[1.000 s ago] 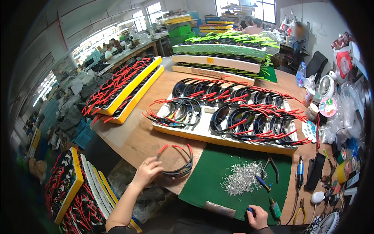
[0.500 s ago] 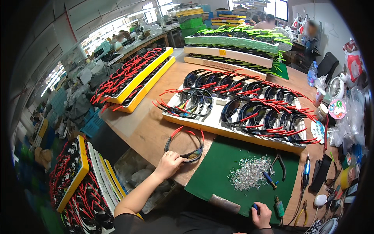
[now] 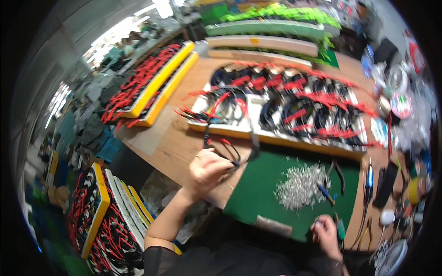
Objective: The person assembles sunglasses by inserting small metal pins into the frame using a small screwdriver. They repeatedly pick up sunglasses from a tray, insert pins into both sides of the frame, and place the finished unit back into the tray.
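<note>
My left hand (image 3: 208,169) is closed around a coil of black cable with red ends (image 3: 226,148), lifted above the wooden table (image 3: 170,142) near the left edge of the green mat (image 3: 258,193). Its red-tipped wires stick up toward the tray behind. My right hand (image 3: 325,231) rests at the near edge of the mat, fingers curled on a small blue-tipped tool (image 3: 317,223). A heap of small clear pieces (image 3: 300,185) lies on the mat between the hands. The picture is blurred by motion.
A long white tray (image 3: 276,137) of coiled black and red cables runs across the table behind the mat. Yellow-edged trays (image 3: 152,92) of red cables lie far left, more stand by my left side (image 3: 99,216). Pliers (image 3: 337,171), a blue pen-like tool (image 3: 369,174) and clutter sit at right.
My left hand has picked the cable coil up off the table and drawn it nearer and to the right. The view has swung closer to the table. The right hand has stayed put.
</note>
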Tool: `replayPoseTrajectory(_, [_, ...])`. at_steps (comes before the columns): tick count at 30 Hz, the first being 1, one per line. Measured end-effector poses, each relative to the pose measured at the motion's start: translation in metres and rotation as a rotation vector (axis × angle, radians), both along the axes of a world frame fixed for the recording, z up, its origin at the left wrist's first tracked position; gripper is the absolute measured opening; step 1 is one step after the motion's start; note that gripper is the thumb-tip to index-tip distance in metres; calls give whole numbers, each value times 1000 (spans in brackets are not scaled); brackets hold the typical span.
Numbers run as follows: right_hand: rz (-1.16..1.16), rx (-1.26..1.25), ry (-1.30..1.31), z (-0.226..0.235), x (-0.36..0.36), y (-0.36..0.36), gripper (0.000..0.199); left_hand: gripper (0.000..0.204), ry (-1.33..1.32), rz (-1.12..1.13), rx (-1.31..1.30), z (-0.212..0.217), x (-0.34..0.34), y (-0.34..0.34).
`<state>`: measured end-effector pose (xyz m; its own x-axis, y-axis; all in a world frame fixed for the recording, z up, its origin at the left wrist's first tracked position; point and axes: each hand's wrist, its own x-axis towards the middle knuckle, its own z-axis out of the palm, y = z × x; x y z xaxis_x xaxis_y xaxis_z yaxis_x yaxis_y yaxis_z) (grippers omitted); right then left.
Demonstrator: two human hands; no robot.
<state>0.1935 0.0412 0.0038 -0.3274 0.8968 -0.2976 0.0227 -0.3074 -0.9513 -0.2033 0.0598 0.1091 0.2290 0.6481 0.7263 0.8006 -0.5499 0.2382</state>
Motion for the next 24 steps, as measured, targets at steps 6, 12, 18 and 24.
replayPoseTrajectory(6, [-81, 60, 249, 60, -24, 29, 24, 20, 208, -436, -155, -46, 106, -11])
replayPoseTrajectory(12, [108, -177, 204, 58, -6, 20, 24, 17, 240, -599, -218, -59, 136, -11])
replayPoseTrajectory(18, [75, -259, 344, 56, -2, 13, 16, 16, 209, -603, -220, -68, 136, -4])
replayPoseTrajectory(24, [334, 753, 74, 77, -13, 9, 16, 35, -237, -138, -379, -84, 145, -20])
